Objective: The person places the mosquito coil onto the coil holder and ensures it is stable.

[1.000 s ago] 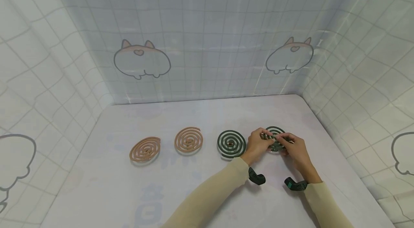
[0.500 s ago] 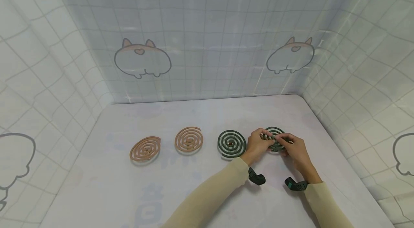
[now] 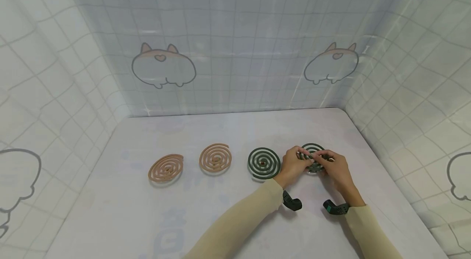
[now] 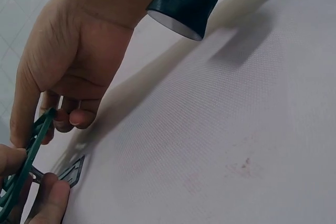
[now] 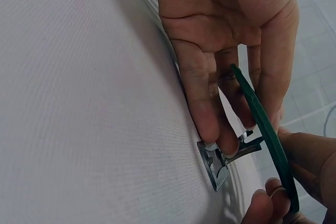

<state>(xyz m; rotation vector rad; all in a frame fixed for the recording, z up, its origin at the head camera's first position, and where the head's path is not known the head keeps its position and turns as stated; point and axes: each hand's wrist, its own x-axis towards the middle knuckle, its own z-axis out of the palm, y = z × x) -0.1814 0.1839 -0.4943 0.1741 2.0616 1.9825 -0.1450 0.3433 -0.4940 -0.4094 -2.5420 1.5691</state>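
At the right of the table, in the head view, a green mosquito coil (image 3: pixel 314 166) is between the hands. My left hand (image 3: pixel 293 165) pinches its left edge with thumb and fingers. My right hand (image 3: pixel 336 168) pinches the opposite edge. Seen from the right wrist, the coil (image 5: pixel 268 135) is raised and tilted above a small metal stand (image 5: pixel 214 165), and fingertips of the right hand touch this stand. The left wrist view shows the coil edge-on, with the stand (image 4: pixel 73 171) beneath it. How coil and stand join at the middle is hidden.
Another green mosquito coil (image 3: pixel 263 172) stands just left of the hands. Farther left are two brown mosquito coils (image 3: pixel 215 158) (image 3: pixel 165 168), slightly raised above the table (image 3: pixel 121 218). Grid-patterned cloth walls (image 3: pixel 235 26) enclose the back and both sides.
The fingers of my right hand shift slightly on the green mosquito coil, and the coil's tilt changes a little. My left hand keeps its place; the other coils stay put.
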